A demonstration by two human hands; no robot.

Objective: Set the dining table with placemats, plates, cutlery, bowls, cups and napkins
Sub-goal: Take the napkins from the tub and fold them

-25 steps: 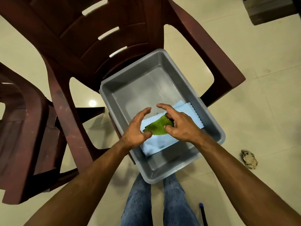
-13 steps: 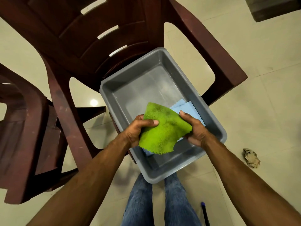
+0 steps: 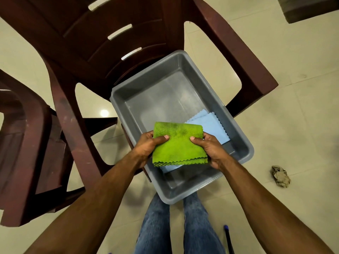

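A folded green napkin (image 3: 178, 146) with zigzag edges is held flat above a grey plastic tub (image 3: 236, 125). My left hand (image 3: 148, 145) grips its left side, thumb on top. My right hand (image 3: 209, 147) grips its right side the same way. Under it, on the tub's floor, lies a light blue napkin (image 3: 211, 125), partly hidden by the green one. The tub rests on the seat of a dark red plastic chair (image 3: 128, 43).
A second dark red chair (image 3: 23, 143) stands at the left. A crumpled scrap of paper (image 3: 279, 176) lies on the tiled floor at the right. My legs in jeans (image 3: 176, 226) are below the tub. A dark object (image 3: 310, 8) sits at the top right corner.
Both hands picked the green napkin off the blue one, lifted it and folded it into a flat rectangle. The blue napkin stayed in the tub.
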